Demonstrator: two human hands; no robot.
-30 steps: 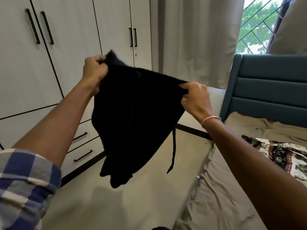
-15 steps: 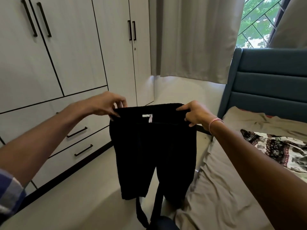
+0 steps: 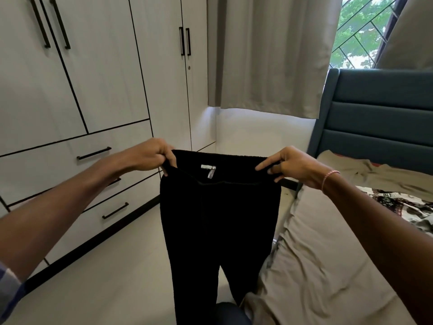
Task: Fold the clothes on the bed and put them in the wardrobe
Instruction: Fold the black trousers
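We saw a pair of black trousers [image 3: 218, 219] held up in the air by the waistband, above the floor [image 3: 112, 282] between the wardrobe [image 3: 93, 78] and the side edge of the bed [image 3: 316, 266]. The left hand [image 3: 150, 156] was grasping the left end of the waistband with curled fingers, and the right hand [image 3: 293, 166], with a thin pink bracelet [image 3: 329, 178] on the wrist, was pinching the right end. The waistband was stretched flat between both hands, and a small white label [image 3: 208, 170] showed inside it. The two legs hung straight down, and their ends were out of view at the bottom. All the wardrobe doors and drawers were closed. On the bed, toward the blue headboard [image 3: 379, 118], a patterned garment [image 3: 403, 205] lay crumpled, well apart from the trousers. A grey curtain [image 3: 269, 55] hung behind.
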